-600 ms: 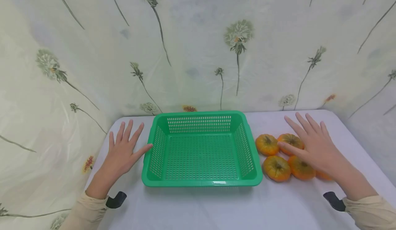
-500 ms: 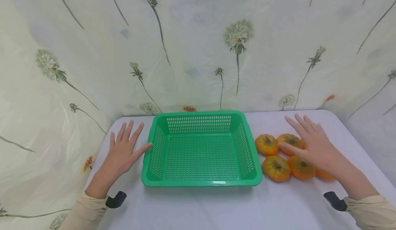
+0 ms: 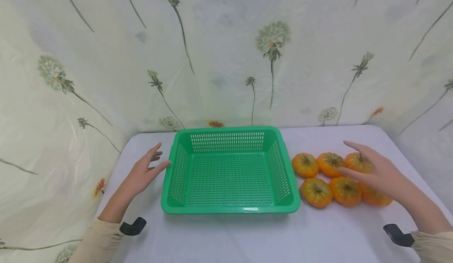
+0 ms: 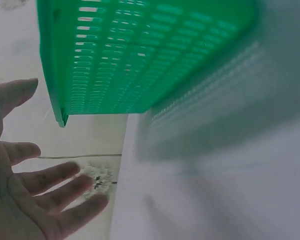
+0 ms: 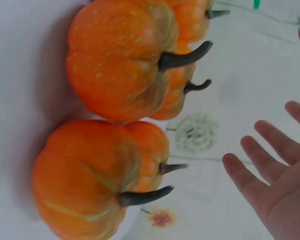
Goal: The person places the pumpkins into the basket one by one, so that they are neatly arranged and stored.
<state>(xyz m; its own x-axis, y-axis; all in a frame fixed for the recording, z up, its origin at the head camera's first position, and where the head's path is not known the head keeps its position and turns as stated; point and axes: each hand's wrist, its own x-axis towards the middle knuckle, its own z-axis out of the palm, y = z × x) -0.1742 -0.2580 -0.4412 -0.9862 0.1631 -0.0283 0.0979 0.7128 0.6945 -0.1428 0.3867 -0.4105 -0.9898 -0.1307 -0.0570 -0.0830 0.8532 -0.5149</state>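
A green plastic basket [image 3: 230, 209] with slotted walls stands on the white table, nothing inside it. Beside its left rim hovers my left hand [image 3: 140, 176], fingers relaxed and thumb reaching toward the rim; the left wrist view shows the palm holding nothing. To the basket's right, several small orange pumpkins [image 3: 317, 193] sit in two short rows. My right hand [image 3: 380, 172] hangs over the right end of these rows with thumb and fingers apart, partly covering the pumpkins there. In the right wrist view, dark curved stems [image 5: 185, 56] top the pumpkins, and the fingers [image 5: 270, 160] are apart from them.
A white cloth covers the table [image 3: 226, 239]. Behind it and at both sides hangs a pale curtain [image 3: 219, 58] printed with dandelions. Each wrist carries a black camera mount [image 3: 133, 227]. The nearest pumpkins lie close to the basket's right wall.
Both hands have turned from palm down with spread fingers to a more sideways pose. The right hand has shifted to the right, uncovering more pumpkins. Basket and pumpkins have stayed put.
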